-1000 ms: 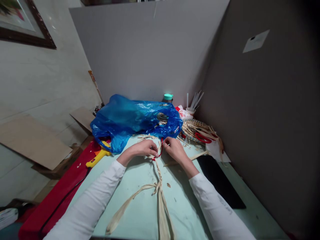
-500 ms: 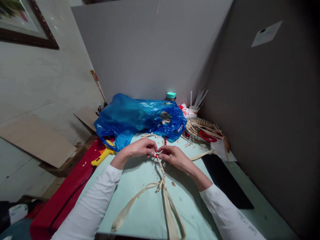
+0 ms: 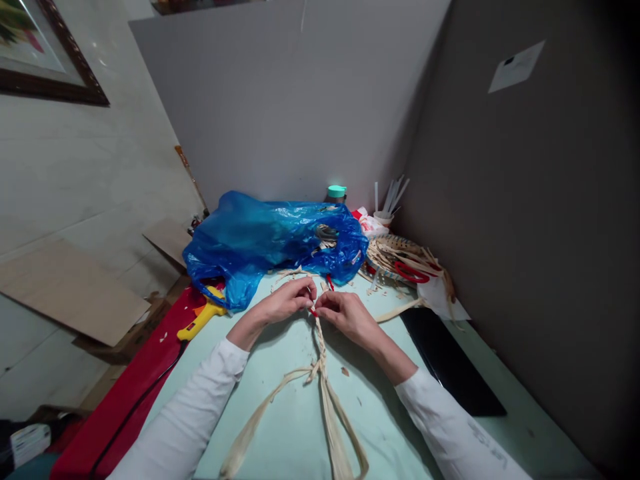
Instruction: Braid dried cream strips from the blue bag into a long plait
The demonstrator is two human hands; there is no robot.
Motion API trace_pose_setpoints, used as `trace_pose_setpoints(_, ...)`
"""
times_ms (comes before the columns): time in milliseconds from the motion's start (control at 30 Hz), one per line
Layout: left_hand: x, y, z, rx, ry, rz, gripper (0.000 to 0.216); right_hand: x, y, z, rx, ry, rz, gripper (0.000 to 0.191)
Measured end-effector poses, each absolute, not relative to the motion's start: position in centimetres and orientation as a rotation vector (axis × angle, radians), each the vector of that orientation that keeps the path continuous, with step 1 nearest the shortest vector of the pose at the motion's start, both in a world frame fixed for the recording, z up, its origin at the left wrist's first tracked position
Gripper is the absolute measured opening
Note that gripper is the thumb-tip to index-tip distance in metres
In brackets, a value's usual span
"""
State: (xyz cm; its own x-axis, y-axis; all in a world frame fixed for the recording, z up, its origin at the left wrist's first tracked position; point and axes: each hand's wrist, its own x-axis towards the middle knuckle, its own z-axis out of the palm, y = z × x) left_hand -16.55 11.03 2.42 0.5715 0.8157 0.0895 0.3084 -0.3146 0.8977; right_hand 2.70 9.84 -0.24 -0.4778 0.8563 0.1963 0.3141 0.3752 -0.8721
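A pale straw braid [image 3: 320, 347] runs toward me down the light green table [image 3: 285, 427], splitting into loose flat strands [image 3: 335, 433] near the front edge. My left hand [image 3: 287, 301] and my right hand [image 3: 345, 313] meet at the braid's far end, both pinched shut on it. A thin red cord [image 3: 314, 311] shows between my fingertips there, and another bit of red cord [image 3: 329, 281] lies just beyond them.
A crumpled blue plastic bag [image 3: 270, 240] lies behind my hands. A yellow glue gun [image 3: 203, 317] rests on a red surface at the left. A pile of straw with red scissors [image 3: 413, 272] sits at the right, beside a black mat [image 3: 450, 363]. A cup of sticks [image 3: 384, 215] stands at the back.
My hands have drawn closer together at the braid's end, and the red cord has shifted from hanging between them to being pinched at my fingertips.
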Motion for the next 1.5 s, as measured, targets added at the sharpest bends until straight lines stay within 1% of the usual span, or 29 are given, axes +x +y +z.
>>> trace_pose_setpoints(333,-16.1,11.0,2.4,1.78,0.924,0.736,0.019,2.6,10.9,-1.8,-0.99,-1.713,1.23,0.02)
trace_pose_setpoints(600,-15.5,10.4,2.5,1.785,1.015,0.787,0.006,2.5,11.2,-2.3,-1.002,-1.642,1.256,0.02)
trace_pose_setpoints(833,-15.8,10.7,2.2,1.737,0.98,0.774,0.014,2.7,11.1,-2.4,-1.07,-1.75,1.184,0.024)
trace_pose_setpoints(967,-15.7,10.5,2.7,1.754,0.96,0.782,0.016,3.2,10.9,-1.4,-1.054,-1.908,1.139,0.018)
trace_pose_setpoints(1100,-15.5,10.1,3.4,1.838,0.967,0.764,0.014,3.6,10.8,-0.2,-1.094,-1.963,1.009,0.017)
trace_pose_setpoints(1300,-15.5,10.1,3.1,1.961,1.089,0.669,0.015,3.7,9.7,1.3,-1.204,-2.037,0.776,0.014)
trace_pose_setpoints(1500,-15.2,10.3,2.3,2.099,1.26,0.637,0.02,3.1,9.2,1.5,-1.212,-2.1,0.661,0.016)
